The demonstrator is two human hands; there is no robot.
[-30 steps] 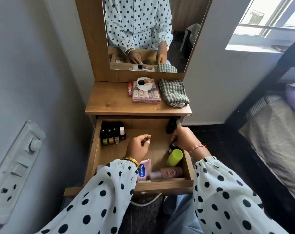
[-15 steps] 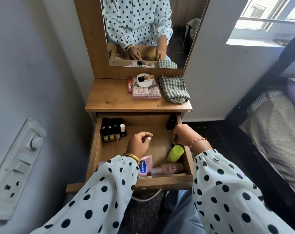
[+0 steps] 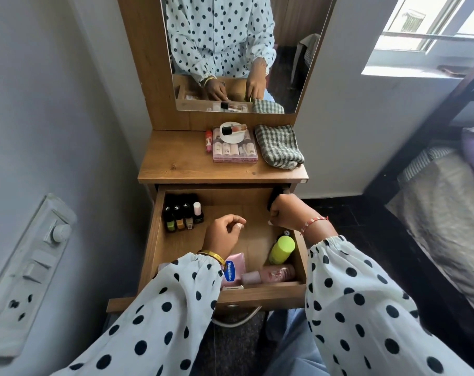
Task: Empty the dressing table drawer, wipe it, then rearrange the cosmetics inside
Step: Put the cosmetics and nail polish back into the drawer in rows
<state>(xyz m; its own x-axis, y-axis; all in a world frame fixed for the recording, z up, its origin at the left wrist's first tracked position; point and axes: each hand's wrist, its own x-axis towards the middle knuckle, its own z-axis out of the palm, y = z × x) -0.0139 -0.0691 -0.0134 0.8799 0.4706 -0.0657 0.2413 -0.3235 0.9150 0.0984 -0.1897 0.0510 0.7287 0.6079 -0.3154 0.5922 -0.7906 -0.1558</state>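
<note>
The wooden drawer stands pulled out under the dressing table top. Several dark nail polish bottles stand in its back left corner. A pink Vaseline tube and a pink bottle lie near the front. A green-capped bottle lies along the right wall. My right hand grips a black bottle in the back right corner. Over the bare middle of the drawer, my left hand hovers with fingers loosely curled, holding nothing.
On the table top sit a checked cloth, a pink box of small bottles with a white dish on it, and a red tube. A mirror rises behind. A bed is close on the right, a switch panel on the left wall.
My right hand has moved from beside the green-capped bottle back to the rear right corner and closed round the black bottle. My left hand has barely shifted.
</note>
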